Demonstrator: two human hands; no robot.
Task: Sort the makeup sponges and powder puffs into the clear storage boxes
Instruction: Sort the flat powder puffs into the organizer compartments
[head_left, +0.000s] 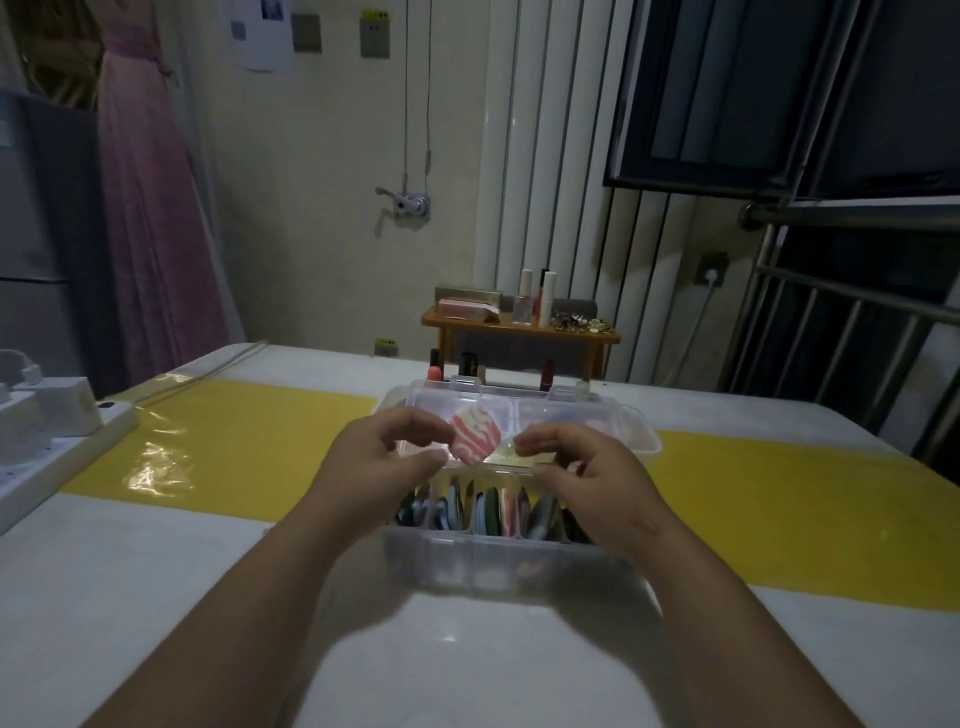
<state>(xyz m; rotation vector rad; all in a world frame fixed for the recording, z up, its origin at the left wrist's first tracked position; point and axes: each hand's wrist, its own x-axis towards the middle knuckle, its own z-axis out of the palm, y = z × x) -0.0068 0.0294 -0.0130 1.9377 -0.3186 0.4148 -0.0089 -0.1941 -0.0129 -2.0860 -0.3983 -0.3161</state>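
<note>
Two hands over clear box (498, 561). Left hand (384, 457): grip pinching pink striped puff (475, 434) by edge, above box. Right hand (592, 467): curled beside puff, grip unclear. Best: turn puff upright, slot between standing puffs (493, 506).

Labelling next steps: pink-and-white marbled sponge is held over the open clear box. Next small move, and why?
Probably lower the pink-and-white marbled makeup sponge, pinched by the left hand, edge-down into the open clear plastic storage box: it hangs above the box, where other sponges already stand on edge.
</note>
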